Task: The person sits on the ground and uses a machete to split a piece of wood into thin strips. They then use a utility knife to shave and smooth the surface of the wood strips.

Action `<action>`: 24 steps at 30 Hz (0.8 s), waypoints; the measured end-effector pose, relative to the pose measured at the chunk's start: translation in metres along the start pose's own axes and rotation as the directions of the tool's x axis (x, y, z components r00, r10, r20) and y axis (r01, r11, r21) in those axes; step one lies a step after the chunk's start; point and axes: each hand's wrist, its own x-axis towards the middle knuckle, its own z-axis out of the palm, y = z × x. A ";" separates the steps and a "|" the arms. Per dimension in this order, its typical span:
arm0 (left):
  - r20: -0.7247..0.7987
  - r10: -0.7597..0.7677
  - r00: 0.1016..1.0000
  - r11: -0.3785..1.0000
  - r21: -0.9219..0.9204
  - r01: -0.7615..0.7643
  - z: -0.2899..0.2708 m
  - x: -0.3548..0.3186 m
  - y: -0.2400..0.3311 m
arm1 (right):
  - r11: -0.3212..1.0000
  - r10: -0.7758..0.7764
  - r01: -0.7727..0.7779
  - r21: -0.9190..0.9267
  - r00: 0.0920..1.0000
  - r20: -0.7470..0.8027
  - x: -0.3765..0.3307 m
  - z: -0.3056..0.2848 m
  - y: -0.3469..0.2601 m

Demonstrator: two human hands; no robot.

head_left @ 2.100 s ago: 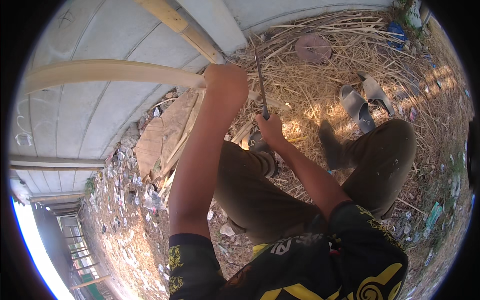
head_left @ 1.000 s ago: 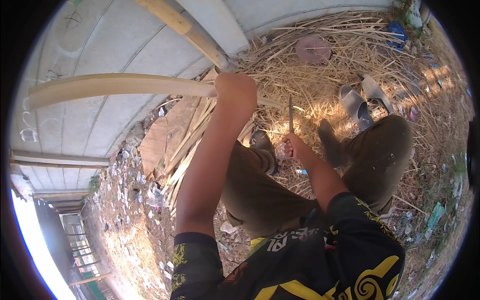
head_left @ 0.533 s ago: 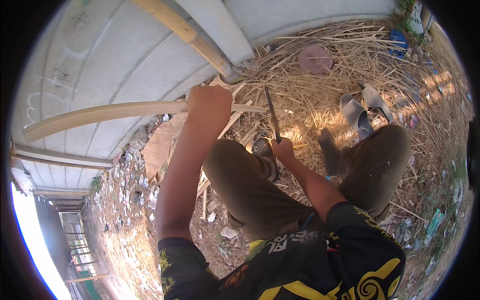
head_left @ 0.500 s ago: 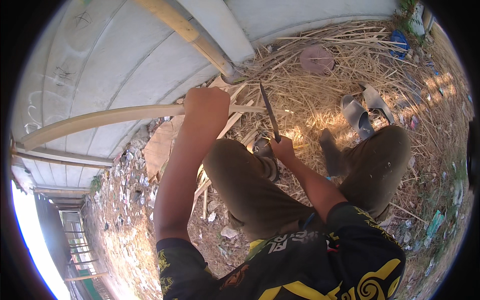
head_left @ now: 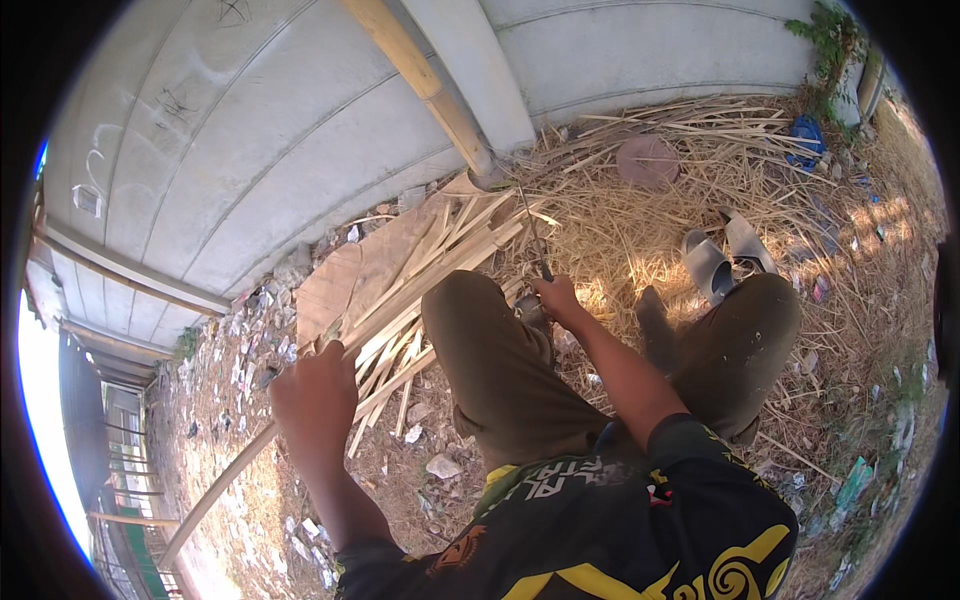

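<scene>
Head view: your left hand (head_left: 314,398) clasps the strip (head_left: 222,490), your right hand (head_left: 560,299) the knife handle (head_left: 546,272), presumably for control.

Two grey sandals (head_left: 706,263); bamboo pole (head_left: 429,90) beside wall (head_left: 640,50).

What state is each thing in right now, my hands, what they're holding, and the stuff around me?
Left hand, closed around the long strip.
Right hand, closed around the knife's handle.
Long strip, bowed.
Knife, blade bare, pointing away from you.
Loose strips, piled partly over the brown sheet.
Sandals, unworn, on the straw.
Pole, standing by the wall.
</scene>
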 end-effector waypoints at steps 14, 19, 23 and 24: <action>0.083 -0.237 0.968 0.703 -0.673 0.230 0.102 -0.127 0.054 | 0.756 -0.462 0.394 -0.523 0.887 0.000 -0.121 -0.122 -0.225; 0.166 -0.057 0.985 0.697 -0.700 0.158 0.141 -0.121 0.080 | 0.713 -0.475 0.356 -0.605 0.879 -0.042 -0.155 -0.160 -0.201; 0.002 -0.055 0.999 0.679 -0.733 0.039 0.145 -0.107 0.085 | 0.731 -0.466 0.313 -0.606 0.878 -0.110 -0.145 -0.162 -0.176; -0.042 -0.056 0.998 0.704 -0.710 0.010 0.142 -0.101 0.086 | 0.746 -0.456 0.308 -0.590 0.882 -0.118 -0.143 -0.159 -0.173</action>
